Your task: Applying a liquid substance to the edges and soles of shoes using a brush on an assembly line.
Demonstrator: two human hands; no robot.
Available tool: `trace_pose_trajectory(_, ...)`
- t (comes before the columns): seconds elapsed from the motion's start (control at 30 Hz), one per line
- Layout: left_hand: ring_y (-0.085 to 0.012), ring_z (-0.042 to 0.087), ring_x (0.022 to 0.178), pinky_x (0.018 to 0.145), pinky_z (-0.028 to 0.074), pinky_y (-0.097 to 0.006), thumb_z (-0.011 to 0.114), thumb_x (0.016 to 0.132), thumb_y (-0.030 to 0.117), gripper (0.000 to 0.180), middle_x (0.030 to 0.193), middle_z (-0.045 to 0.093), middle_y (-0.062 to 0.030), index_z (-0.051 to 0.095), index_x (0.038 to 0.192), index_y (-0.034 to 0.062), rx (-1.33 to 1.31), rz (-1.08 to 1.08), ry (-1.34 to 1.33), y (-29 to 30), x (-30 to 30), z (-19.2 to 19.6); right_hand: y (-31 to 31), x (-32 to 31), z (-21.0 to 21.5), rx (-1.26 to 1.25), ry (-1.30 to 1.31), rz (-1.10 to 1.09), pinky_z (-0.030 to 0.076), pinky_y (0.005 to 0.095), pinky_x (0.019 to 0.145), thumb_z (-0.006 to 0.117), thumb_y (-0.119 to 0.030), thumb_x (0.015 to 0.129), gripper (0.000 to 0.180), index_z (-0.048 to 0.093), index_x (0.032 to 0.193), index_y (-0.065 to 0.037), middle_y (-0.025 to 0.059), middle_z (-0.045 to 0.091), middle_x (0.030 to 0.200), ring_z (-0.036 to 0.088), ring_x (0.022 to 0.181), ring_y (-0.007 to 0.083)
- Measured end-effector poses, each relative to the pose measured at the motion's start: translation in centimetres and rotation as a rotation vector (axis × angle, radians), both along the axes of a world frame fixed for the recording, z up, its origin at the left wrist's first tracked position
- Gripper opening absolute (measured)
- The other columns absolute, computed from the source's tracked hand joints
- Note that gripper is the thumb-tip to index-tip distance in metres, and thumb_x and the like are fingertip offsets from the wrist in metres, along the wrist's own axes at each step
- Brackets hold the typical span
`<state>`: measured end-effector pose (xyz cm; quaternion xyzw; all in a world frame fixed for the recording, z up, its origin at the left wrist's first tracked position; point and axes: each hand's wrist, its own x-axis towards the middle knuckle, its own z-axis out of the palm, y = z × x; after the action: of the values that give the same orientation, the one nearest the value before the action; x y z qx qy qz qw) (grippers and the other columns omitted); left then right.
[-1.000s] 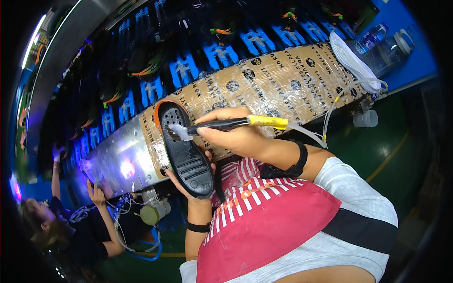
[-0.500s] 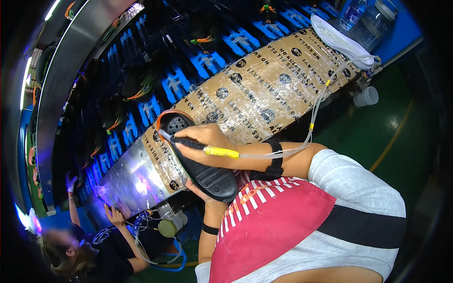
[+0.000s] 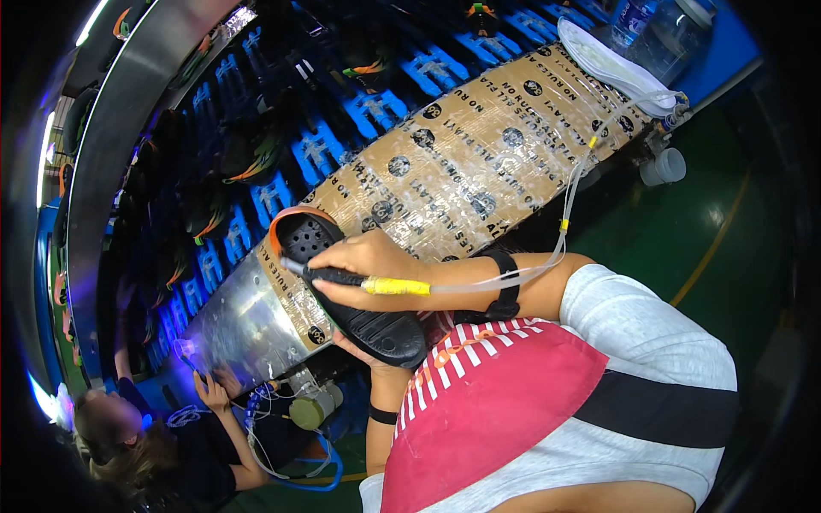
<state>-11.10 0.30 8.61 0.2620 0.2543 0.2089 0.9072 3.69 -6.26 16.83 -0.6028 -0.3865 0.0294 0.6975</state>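
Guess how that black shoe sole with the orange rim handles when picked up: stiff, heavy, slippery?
Probably light: the left hand props the black sole from beneath with fingertips alone. Likely fairly stiff, since it keeps its shape under the tool held in the right hand. The moulded tread suggests decent grip, though I can't tell if it's wet.

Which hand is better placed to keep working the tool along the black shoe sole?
The right hand: it already grips the black and yellow pen-shaped tool with its tip on the black rubber shoe sole. The left hand is underneath, supporting the sole.
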Motion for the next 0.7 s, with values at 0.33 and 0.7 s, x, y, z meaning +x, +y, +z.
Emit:
trace_pose_trajectory(0.33,-0.0245,0.038,0.121,0.101,0.031,-0.039,0.035,0.082,0.065,0.077,0.133,0.037,-0.0061,0.024,0.139,0.0138,0.065,-0.008,-0.115,-1.3,1.3,2.6,-0.8,-0.2,1.0,-0.139,-0.247,-0.140,0.048,0.0327,0.056,0.067,-0.014,0.070,0.018,0.063,0.085,-0.004,0.0108,0.061,0.070,0.061,0.062,0.0266)
trace_pose_trajectory(0.7,-0.0266,0.037,0.121,0.102,0.031,-0.043,0.052,0.074,0.061,0.085,0.135,0.035,-0.0085,0.022,0.138,0.0124,-0.014,-0.017,-0.149,1.0,0.4,0.2,-0.8,-0.8,1.1,-0.121,-0.183,-0.003,0.049,0.0346,0.060,0.066,-0.021,0.070,0.019,0.065,0.082,-0.006,0.0103,0.062,0.069,0.062,0.067,0.0261)
